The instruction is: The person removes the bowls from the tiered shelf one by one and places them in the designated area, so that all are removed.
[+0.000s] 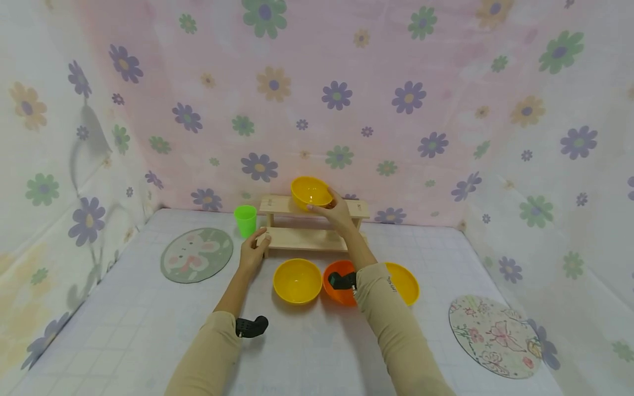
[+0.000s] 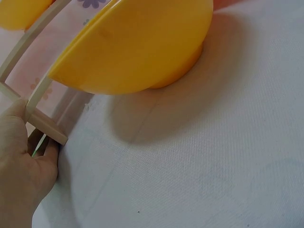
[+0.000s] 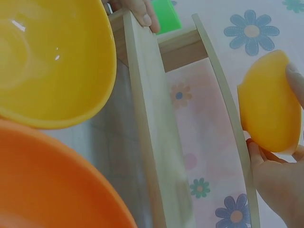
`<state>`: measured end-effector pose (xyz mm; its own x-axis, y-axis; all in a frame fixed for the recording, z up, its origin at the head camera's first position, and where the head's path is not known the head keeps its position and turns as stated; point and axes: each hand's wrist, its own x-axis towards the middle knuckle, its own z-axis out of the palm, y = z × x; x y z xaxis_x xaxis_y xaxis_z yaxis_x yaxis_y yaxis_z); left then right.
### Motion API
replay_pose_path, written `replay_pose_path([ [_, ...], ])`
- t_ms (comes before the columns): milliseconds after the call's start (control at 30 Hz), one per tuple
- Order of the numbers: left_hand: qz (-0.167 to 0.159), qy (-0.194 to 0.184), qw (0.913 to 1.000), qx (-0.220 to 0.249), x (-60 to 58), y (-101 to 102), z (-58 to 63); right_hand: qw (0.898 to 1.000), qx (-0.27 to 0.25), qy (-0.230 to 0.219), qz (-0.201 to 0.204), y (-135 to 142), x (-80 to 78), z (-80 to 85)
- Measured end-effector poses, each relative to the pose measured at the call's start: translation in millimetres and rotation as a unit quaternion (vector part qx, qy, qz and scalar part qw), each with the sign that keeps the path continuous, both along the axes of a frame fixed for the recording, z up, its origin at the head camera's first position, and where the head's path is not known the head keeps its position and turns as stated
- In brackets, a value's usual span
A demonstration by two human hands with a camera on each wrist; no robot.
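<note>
A yellow bowl (image 1: pixel 311 192) is at the upper board of a two-tier wooden shelf (image 1: pixel 312 238), its base against or very near the wood. My right hand (image 1: pixel 340 213) grips this bowl by its right side, thumb near the rim and fingers beneath, as the right wrist view shows. At the lower tier's left end, my left hand (image 1: pixel 253 254) holds the shelf, thumb on top and fingers around the end; the left wrist view shows this hand (image 2: pixel 23 161) partly. A second yellow bowl (image 1: pixel 298 281) stands on the table in front of the shelf.
Right of that bowl stand an orange bowl (image 1: pixel 338 294) and another yellow bowl (image 1: pixel 407 283), both partly hidden by my right arm. A green cup (image 1: pixel 245 220) is left of the shelf. Round mats lie at left (image 1: pixel 197 256) and right (image 1: pixel 495 336). Flowered cloth walls surround the table.
</note>
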<state>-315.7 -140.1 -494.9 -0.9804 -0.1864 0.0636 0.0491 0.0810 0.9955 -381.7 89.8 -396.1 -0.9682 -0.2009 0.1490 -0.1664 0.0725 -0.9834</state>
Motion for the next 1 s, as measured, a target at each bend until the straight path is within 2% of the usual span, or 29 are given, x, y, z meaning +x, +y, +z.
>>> replay_pose_path([
  [167, 0.009, -0.002, 1.0000, -0.001, -1.1, -2, -3.6, 1.000, -0.008, 0.006, 0.008, 2, 0.7, -1.4],
  [467, -0.010, -0.004, 0.9999, 0.006, -0.5, -3, -4.2, 1.000, 0.003, 0.011, 0.005, 21, 11.0, -1.2],
  [733, -0.001, -0.003, 1.0000, 0.004, -1.4, -1, -2.7, 0.999, -0.006, 0.029, 0.017, 59, 29.2, 3.9],
  [900, -0.006, -0.007, 1.0000, -0.001, -0.5, -1, -0.7, 0.999, 0.023, 0.036, 0.018, 87, 49.2, 14.1],
  [1000, -0.006, -0.008, 0.9999, -0.004, -0.3, -1, -0.1, 0.999, 0.033, 0.034, 0.008, 108, 54.1, 9.1],
])
